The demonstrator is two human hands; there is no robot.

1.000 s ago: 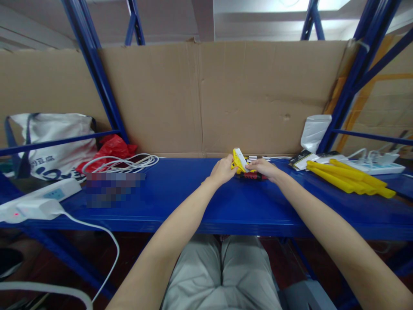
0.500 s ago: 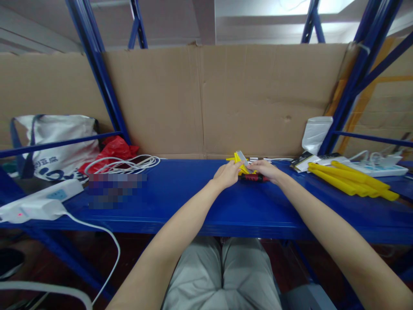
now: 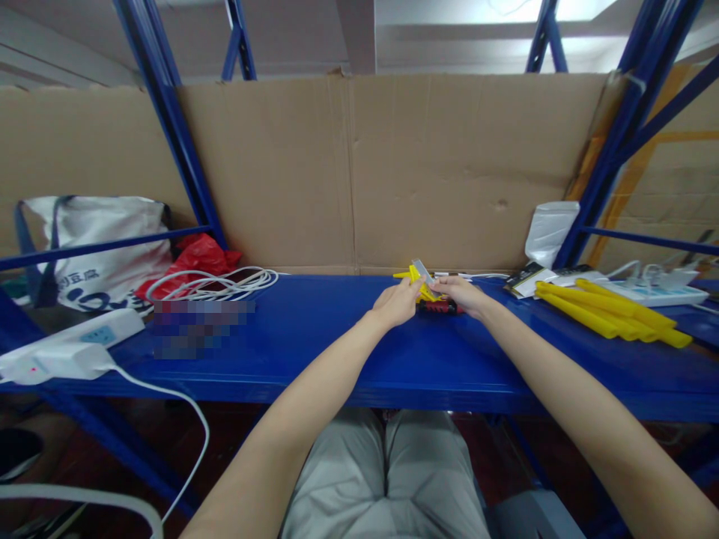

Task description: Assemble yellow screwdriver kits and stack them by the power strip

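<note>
Both hands meet over the blue tabletop, close to the cardboard. My left hand (image 3: 396, 301) is closed on a small yellow piece (image 3: 414, 271) that pokes out past its fingertips. Between the hands is a flat grey piece (image 3: 422, 271), tilted, with its lower end pinched in my right hand (image 3: 460, 293). Behind the fingers more yellow parts show, partly hidden. A red and black tool handle (image 3: 441, 307) lies just below my fingertips, its right end by my right hand.
Several yellow tubes (image 3: 612, 311) lie at the right beside a white power strip (image 3: 654, 292). White cable coils (image 3: 241, 283), a red bag (image 3: 199, 258) and a white cloth bag (image 3: 112, 239) are at the left. Cardboard (image 3: 353, 172) stands behind the table (image 3: 314, 337).
The grey piece and the hands have shifted only very slightly. Each hand keeps its grip.
</note>
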